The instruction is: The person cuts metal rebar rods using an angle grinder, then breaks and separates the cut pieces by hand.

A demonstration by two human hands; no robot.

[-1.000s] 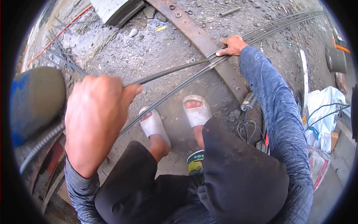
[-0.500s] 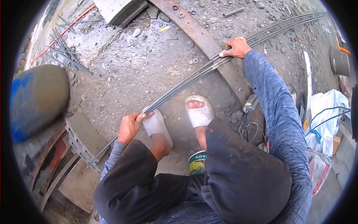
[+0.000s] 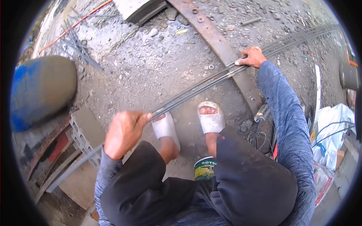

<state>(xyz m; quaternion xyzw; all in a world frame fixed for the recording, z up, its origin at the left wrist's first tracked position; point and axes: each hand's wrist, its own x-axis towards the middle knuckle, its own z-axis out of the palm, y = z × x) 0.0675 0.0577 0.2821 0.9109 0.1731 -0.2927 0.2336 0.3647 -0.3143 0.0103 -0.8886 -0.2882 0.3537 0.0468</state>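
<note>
Several long ribbed metal rods (image 3: 196,89) run diagonally from the lower left to the upper right. My left hand (image 3: 125,132) is closed round them near their lower part, and a ribbed end sticks out past the wrist. Farther up, my right hand (image 3: 252,57) grips the rods, its thumb and fingers pressed on them, just beyond where they cross a flat rusty metal bar (image 3: 220,44). Small metal rings (image 3: 201,19) lie on that bar. Both feet, in white slippers (image 3: 212,121), are on the ground below the rods.
A blue and brown rounded object (image 3: 43,92) stands at the left, with a hollow concrete block (image 3: 88,126) below it. Short rods (image 3: 77,45) lie at the upper left. A paint can (image 3: 204,168) is between the legs. White plastic (image 3: 333,124) and cables are at the right.
From a raised, blurred position above one rod, my left hand has come down onto the bundle, then moved slightly. My right hand still holds the rods. The whole view has shifted.
</note>
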